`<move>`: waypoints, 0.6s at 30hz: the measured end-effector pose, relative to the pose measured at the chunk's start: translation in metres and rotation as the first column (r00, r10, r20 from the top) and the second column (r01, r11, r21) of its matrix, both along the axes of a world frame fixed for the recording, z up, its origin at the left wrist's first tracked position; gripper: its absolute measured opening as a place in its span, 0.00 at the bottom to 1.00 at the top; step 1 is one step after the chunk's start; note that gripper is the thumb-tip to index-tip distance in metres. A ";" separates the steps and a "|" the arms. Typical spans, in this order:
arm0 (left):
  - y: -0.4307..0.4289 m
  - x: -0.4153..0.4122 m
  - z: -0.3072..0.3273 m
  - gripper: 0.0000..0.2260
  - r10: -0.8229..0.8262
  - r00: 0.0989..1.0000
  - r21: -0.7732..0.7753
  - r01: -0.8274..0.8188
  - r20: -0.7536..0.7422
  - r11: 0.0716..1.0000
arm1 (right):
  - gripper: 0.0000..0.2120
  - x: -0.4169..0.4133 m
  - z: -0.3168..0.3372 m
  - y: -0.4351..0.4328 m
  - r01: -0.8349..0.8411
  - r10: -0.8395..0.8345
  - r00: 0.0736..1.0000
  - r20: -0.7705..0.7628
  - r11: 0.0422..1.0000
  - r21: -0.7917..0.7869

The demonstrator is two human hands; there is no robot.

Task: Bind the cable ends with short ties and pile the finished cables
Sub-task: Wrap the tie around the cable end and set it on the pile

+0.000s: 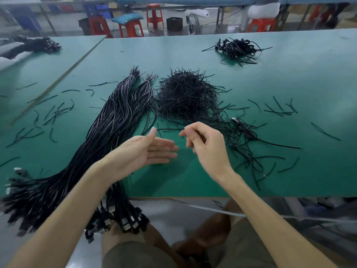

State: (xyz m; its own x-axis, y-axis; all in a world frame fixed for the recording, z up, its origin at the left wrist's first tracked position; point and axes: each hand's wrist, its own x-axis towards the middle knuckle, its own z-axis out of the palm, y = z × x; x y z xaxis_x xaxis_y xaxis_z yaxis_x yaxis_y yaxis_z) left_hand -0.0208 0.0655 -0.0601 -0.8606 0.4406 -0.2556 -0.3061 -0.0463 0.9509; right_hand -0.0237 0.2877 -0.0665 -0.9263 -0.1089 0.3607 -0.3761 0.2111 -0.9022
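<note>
My right hand (206,146) pinches one short black tie (170,129) at its right end; the tie sticks out level to the left, above the green table (289,89). My left hand (148,149) hovers open beside it, palm turned right, fingers blurred, holding nothing. Behind the hands lies a big heap of short black ties (185,95). Two long bundles of black cables (116,122) run from the table's middle to its front left edge, their USB plugs (123,223) hanging over the edge. A coiled cable (245,128) lies to the right of my right hand. A pile of finished cables (239,50) sits at the back right.
Loose ties are scattered over the table on the left (52,113) and on the right (280,111). Another dark cable pile (38,44) lies at the far left. Red stools (154,15) and a fan (193,23) stand beyond the table. My knees (212,229) are below the front edge.
</note>
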 end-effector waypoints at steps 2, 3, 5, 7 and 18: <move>0.015 -0.006 0.001 0.28 0.152 0.983 0.221 -0.172 0.104 0.960 | 0.09 0.008 -0.003 -0.003 -0.084 0.085 0.996 -0.016 0.996 0.038; 0.019 -0.010 0.003 0.25 0.211 0.960 0.338 -0.264 0.185 0.903 | 0.09 0.011 -0.005 -0.003 -0.121 0.122 0.992 -0.014 0.991 0.062; 0.021 -0.019 0.009 0.18 0.303 0.881 0.525 -0.463 0.364 0.714 | 0.09 0.018 -0.012 0.000 -0.178 0.177 0.984 0.017 0.978 0.111; 0.017 -0.024 0.014 0.14 0.326 0.832 0.601 -0.552 0.449 0.579 | 0.09 0.023 -0.019 0.006 -0.223 0.216 0.975 0.060 0.963 0.154; 0.014 0.024 0.040 0.16 -0.496 0.811 -0.279 0.421 -0.309 0.863 | 0.25 0.003 -0.012 0.035 -0.181 0.122 0.980 0.160 0.882 0.435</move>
State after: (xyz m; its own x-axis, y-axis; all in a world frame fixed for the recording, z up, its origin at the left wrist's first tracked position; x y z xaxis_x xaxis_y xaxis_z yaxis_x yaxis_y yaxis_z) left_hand 0.0028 0.0798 -0.0198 -0.6161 0.7826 -0.0893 0.1174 0.2033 0.9721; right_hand -0.0207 0.3226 -0.0784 -0.9194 -0.3733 0.1241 -0.3274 0.5510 -0.7676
